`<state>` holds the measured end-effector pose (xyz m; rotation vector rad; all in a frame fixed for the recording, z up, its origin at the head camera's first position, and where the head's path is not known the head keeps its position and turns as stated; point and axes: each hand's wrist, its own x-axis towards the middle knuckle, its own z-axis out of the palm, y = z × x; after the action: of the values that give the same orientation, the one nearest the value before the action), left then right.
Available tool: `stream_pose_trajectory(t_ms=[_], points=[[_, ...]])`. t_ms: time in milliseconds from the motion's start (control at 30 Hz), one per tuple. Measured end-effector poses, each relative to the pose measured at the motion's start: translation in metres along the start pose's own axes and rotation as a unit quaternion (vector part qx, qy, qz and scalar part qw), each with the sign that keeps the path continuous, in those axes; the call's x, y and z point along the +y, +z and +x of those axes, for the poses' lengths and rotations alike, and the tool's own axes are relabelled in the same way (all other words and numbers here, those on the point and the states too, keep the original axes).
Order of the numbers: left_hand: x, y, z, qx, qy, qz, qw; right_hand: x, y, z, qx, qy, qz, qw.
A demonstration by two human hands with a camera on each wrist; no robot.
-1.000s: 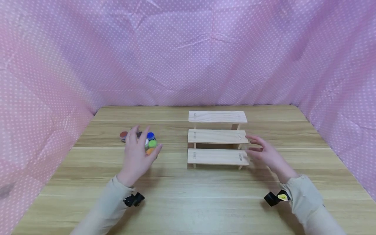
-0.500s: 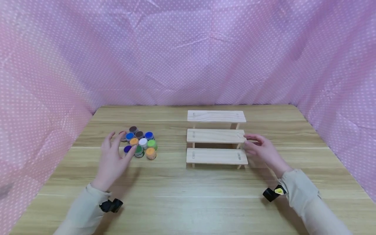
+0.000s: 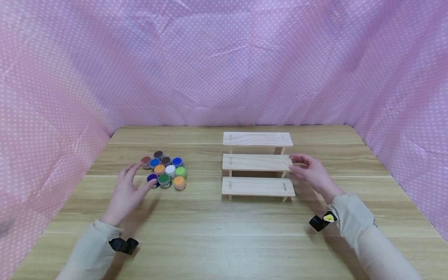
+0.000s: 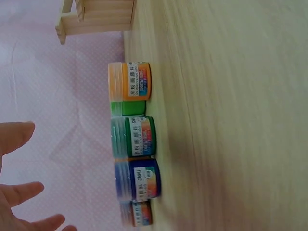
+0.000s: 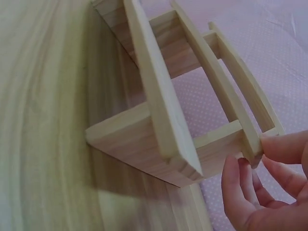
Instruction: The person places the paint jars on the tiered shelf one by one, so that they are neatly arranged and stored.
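Note:
A cluster of small paint jars with coloured lids stands on the table at the left. Among them are a dark blue jar (image 3: 152, 179), a dark green jar (image 3: 164, 180) and an orange jar (image 3: 180, 183). My left hand (image 3: 125, 191) hovers at the cluster's near left side, fingers spread and holding nothing; the left wrist view shows it apart from the jars. Right of centre stands a three-step wooden display rack (image 3: 257, 162). My right hand (image 3: 312, 173) pinches the right end of its middle board, thumb on one side and fingertips on the other.
The rack and jars share a wood-grain table (image 3: 224, 237), with a gap between them. Pink polka-dot cloth (image 3: 224, 70) hangs behind the table and along both sides. Each wrist wears a small black camera (image 3: 123, 245).
My left hand has drawn back leftward and towards me, uncovering the jars it hid. My right hand has shifted slightly left, closing on the middle board's end.

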<state>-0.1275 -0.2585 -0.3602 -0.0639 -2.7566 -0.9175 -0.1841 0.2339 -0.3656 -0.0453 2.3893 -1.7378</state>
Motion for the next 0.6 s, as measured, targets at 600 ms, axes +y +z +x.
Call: stream_pose_trajectory(t_ms=[600], points=[[-0.028,0.004,0.017,-0.161,-0.101,-0.101,0.9767,0.002,-0.002,0.005,-0.03,0.003,0.072,0.9969]])
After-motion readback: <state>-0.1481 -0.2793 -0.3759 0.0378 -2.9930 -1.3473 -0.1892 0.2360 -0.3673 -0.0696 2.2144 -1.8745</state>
